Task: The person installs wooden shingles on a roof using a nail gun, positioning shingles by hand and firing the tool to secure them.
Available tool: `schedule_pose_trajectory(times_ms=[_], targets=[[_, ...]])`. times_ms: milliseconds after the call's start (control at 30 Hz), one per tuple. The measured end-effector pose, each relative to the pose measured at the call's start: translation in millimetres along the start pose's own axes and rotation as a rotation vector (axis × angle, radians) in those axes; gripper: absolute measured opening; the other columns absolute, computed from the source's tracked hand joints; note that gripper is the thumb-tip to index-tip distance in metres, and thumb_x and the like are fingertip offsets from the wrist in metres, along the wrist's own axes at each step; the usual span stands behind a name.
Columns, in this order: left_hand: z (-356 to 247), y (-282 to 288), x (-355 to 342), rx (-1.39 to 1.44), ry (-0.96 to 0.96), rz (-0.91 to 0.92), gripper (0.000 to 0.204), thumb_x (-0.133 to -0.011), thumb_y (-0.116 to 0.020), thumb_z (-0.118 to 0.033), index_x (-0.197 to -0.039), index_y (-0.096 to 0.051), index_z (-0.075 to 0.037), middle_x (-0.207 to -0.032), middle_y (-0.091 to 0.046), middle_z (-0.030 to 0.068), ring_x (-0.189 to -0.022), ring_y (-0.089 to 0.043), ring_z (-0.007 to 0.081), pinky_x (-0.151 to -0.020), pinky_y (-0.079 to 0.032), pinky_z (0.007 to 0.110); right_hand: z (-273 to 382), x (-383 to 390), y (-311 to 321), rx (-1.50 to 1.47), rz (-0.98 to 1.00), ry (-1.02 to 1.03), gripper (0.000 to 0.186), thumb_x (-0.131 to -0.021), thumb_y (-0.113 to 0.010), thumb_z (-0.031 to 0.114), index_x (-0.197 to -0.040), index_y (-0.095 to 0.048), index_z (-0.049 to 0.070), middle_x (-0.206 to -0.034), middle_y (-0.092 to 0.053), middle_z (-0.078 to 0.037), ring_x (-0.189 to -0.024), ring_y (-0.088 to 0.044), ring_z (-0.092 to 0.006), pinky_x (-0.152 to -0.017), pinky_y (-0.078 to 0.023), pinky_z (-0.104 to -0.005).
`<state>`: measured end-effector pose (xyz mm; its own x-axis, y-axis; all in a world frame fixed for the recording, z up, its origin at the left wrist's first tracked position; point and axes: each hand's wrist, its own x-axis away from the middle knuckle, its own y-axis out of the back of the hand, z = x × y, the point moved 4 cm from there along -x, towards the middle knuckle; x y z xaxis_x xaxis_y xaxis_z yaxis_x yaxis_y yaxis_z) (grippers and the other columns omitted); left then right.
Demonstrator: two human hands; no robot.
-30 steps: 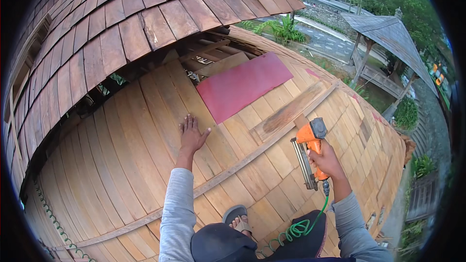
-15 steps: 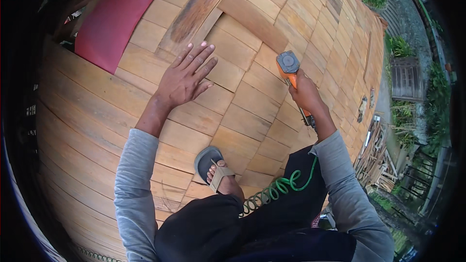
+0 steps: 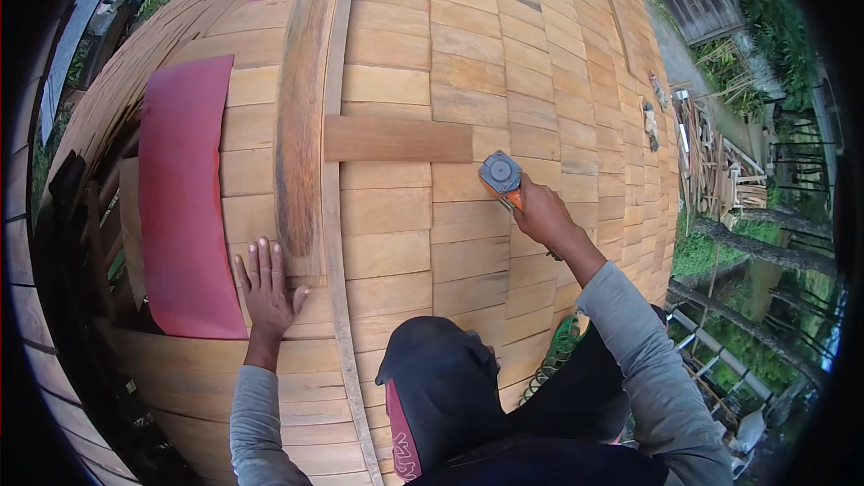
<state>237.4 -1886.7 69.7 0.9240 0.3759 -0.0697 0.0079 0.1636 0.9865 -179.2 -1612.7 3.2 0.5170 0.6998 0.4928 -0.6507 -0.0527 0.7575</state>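
My left hand [image 3: 268, 299] rests palm down, fingers spread, on the wooden shingles near the lower end of a dark-stained board [image 3: 302, 139]. In my right hand [image 3: 549, 213] is an orange and grey pneumatic nail gun [image 3: 500, 173], its round-capped head toward me. A loose brown shingle [image 3: 400, 139] lies crosswise from a long narrow batten [image 3: 334, 63], just left of and beyond the gun. The gun's lower end is hidden by my hand and wrist. A green coiled hose [image 3: 555, 351] runs down beside my dark-trousered leg.
Overlapping wooden shingles [image 3: 468, 243] cover the sloping roof. A red sheet [image 3: 184, 207] borders an opening with dark framing at the left. Small items [image 3: 650, 126] lie near the right edge. Beyond that edge are a scrap wood pile [image 3: 706, 157], trees and a slatted structure [image 3: 697, 0].
The view has turned and shifted left. My left hand has come down onto the shingles beside the dark board. My right hand still grips the nail gun, and my sandalled foot is out of sight.
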Motion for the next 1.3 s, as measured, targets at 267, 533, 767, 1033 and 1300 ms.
schedule_pose_trajectory(times_ms=[267,533,767,1033,1300], targets=[[-4,0,-15,0.114,-0.146,0.332,0.075,-0.099,-0.053,-0.057,-0.16,-0.039,-0.016,-0.168,-0.029,0.0186,-0.155,-0.023,0.0443,-0.125,-0.01,0.067,12,-9,6,0.095,-0.014,-0.07,0.036,-0.088,-0.065,0.008,-0.122,-0.054,0.0,-0.11,-0.069,-0.022,-0.097,-0.07,-0.0446,-0.083,-0.057,-0.0544],[-3,-2,-19,0.103,-0.176,0.287,0.072,-0.102,-0.047,-0.056,-0.161,-0.037,-0.015,-0.169,-0.027,0.0184,-0.156,-0.021,0.0449,-0.125,-0.009,0.067,23,-18,19,0.223,0.085,-0.087,0.036,-0.086,-0.069,0.008,-0.12,-0.057,0.003,-0.12,-0.065,-0.016,-0.099,-0.071,-0.0391,-0.083,-0.059,-0.0497],[-8,4,-23,0.047,-0.194,0.297,0.074,-0.103,-0.044,-0.056,-0.162,-0.034,-0.012,-0.17,-0.023,0.0209,-0.155,-0.019,0.0477,-0.125,-0.008,0.067,23,-27,19,0.238,0.023,0.046,0.039,-0.084,-0.069,0.002,-0.122,-0.059,0.004,-0.114,-0.065,-0.017,-0.096,-0.073,-0.0371,-0.08,-0.06,-0.0479],[-9,1,-20,0.095,-0.162,0.285,0.078,-0.096,-0.058,-0.054,-0.16,-0.039,-0.014,-0.169,-0.026,0.0201,-0.155,-0.022,0.0469,-0.125,-0.009,0.067,0,-20,9,0.121,0.018,0.007,0.036,-0.085,-0.067,0.005,-0.12,-0.058,0.004,-0.117,-0.064,-0.016,-0.095,-0.071,-0.0408,-0.082,-0.059,-0.0503],[-4,1,-21,0.108,-0.087,0.318,0.075,-0.093,-0.06,-0.058,-0.156,-0.046,-0.022,-0.167,-0.034,0.0133,-0.152,-0.03,0.0417,-0.123,-0.015,0.069,12,-44,27,0.205,0.156,0.122,0.04,-0.083,-0.069,0.003,-0.12,-0.057,0.003,-0.121,-0.064,-0.017,-0.094,-0.071,-0.0419,-0.081,-0.059,-0.0516]])
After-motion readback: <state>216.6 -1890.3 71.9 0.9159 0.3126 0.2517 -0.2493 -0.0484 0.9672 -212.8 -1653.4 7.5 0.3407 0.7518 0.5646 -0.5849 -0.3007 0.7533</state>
